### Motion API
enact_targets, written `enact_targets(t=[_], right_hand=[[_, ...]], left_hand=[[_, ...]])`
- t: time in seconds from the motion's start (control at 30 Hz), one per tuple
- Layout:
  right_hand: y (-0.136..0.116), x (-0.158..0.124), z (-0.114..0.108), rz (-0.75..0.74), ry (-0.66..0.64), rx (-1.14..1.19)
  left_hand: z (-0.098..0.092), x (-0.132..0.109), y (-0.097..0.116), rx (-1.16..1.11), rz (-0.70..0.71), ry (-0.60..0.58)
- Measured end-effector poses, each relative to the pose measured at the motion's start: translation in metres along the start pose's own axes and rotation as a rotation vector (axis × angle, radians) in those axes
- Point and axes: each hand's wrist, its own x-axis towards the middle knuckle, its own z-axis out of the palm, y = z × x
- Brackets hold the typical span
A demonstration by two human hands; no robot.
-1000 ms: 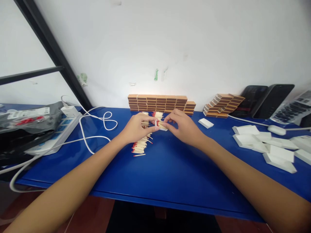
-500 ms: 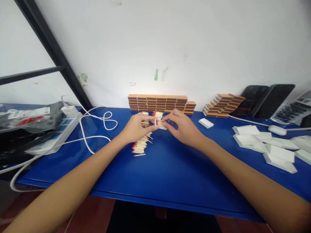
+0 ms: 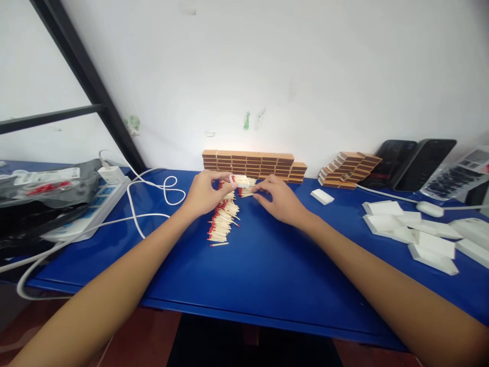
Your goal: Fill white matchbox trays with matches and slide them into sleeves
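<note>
Our tray is farther left than before, pinched in our left hand by the match pile. Our right hand is beside the smaller pile; we cannot tell its grip.

Near tabletop passable, matchbox row seemingly blocking behind.

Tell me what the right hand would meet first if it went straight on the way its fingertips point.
The right hand would most likely meet the small pile of matches directly ahead; depth is unclear, so it may already be touching them.
</note>
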Motion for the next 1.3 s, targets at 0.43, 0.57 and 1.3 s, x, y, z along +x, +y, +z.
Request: enact_targets(t=[0.43,0.57,1.3], right_hand=[[0.018,0.004,0.019,0.017,-0.173,-0.016],[0.019,0.003,0.017,0.011,-0.228,-0.011],[0.015,0.003,0.01,-0.012,-0.256,0.0]], left_hand=[[0.0,0.001,-0.003,0.014,-0.005,-0.016],[0.0,0.002,-0.004,0.003,-0.014,-0.016],[0.001,-0.001,-0.003,0.018,0.004,-0.051]])
